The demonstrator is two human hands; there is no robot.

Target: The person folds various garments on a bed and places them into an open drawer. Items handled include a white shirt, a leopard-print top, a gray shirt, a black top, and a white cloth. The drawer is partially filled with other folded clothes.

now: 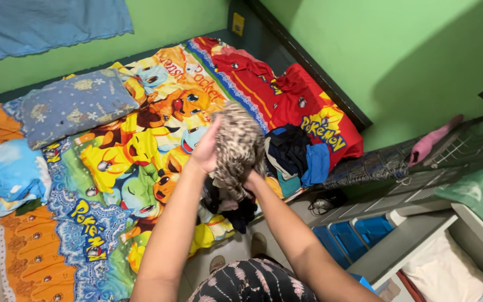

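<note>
Both my hands hold up a brown-and-cream patterned garment (239,146) above the bed. My left hand (207,150) grips its left side, fingers closed around the cloth. My right hand (251,180) grips it from below and is mostly hidden by the fabric. Under it a pile of dark clothes (231,208) lies at the bed's edge. More folded dark and blue clothes (296,155) sit just to the right on the bed.
The bed carries a bright cartoon-print sheet (124,168), a blue floral pillow (71,105) and a light blue pillow (6,176). At the right stand an open drawer with white cloth (445,271), blue bins (359,232) and a pink item (431,140). Green walls surround.
</note>
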